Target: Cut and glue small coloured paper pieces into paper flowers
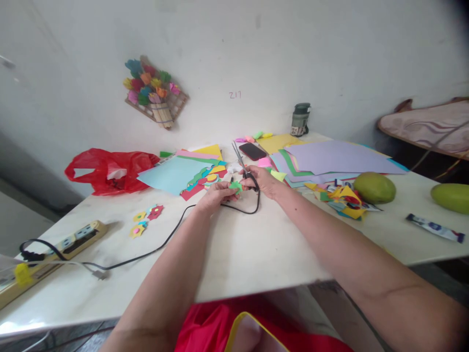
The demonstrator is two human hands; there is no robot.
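Near L hand [216, 195]: 1 black cord [170, 239], paper flowers [146, 220].

Craft table [234, 254], paper sheets [337, 159], wall flowers [152, 83]

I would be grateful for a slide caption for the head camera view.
The left hand pinches a small green paper piece while the right hand holds scissors over a table.
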